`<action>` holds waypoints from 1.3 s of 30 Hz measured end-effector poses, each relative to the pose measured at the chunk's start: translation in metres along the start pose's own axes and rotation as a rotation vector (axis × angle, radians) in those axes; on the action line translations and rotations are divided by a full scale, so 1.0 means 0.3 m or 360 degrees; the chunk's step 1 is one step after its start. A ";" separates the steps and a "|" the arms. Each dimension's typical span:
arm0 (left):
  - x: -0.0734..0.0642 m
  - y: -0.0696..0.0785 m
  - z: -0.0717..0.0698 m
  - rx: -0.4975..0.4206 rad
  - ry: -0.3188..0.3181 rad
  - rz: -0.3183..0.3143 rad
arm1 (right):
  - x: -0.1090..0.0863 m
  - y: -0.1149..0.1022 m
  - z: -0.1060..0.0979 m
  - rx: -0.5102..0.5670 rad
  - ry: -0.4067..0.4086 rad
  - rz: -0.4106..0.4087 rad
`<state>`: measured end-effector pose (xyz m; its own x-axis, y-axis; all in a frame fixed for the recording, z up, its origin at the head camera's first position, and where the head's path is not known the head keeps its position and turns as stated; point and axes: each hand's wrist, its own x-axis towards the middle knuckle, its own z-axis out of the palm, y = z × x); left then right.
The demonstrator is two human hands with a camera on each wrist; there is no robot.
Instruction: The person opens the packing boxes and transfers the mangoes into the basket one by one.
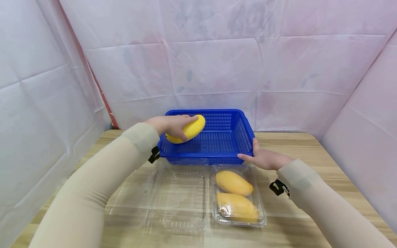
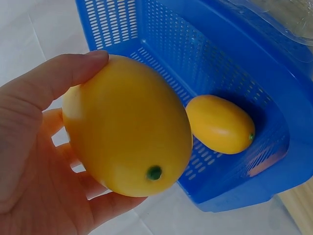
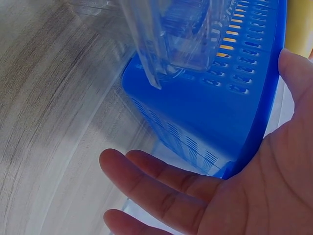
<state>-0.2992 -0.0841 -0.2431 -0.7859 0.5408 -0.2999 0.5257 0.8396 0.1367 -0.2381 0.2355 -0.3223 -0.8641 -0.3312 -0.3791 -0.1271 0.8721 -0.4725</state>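
Observation:
My left hand (image 1: 175, 125) grips a yellow mango (image 2: 129, 127) over the left part of a blue perforated basket (image 1: 217, 160). Thumb and fingers curl around its sides in the left wrist view, where its small green stem spot shows. Below it, a second mango (image 2: 222, 125) lies on the basket floor; in the head view the hand partly hides them. At the basket's front right corner is my right hand (image 1: 268, 158). Its thumb (image 3: 298, 78) rests over the rim, while the fingers (image 3: 156, 196) stretch out straight and spread outside the basket wall.
In front of the basket sits a clear plastic box (image 1: 262, 220) holding two mangoes (image 1: 234, 182). Left of it lies another clear plastic box (image 1: 183, 224), its lid (image 1: 130, 199) folded out leftward. White cloth (image 1: 211, 69) hangs behind and beside the wooden table (image 1: 291, 141).

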 end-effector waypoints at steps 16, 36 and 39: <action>0.024 -0.032 0.016 -0.0043 -0.0001 -0.0008 | -0.007 -0.010 -0.011 0.0001 -0.0074 0.0074; 0.053 -0.029 0.013 -0.0053 -0.0038 -0.0036 | -0.027 -0.020 -0.016 -0.0016 -0.0123 0.0140; 0.064 -0.029 0.015 -0.0036 -0.0043 -0.0032 | -0.032 -0.020 -0.014 -0.0008 -0.0115 0.0131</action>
<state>-0.3175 -0.0812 -0.2543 -0.7870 0.5224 -0.3283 0.5019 0.8515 0.1518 -0.2311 0.2349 -0.3123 -0.8342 -0.2832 -0.4731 -0.0596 0.8993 -0.4332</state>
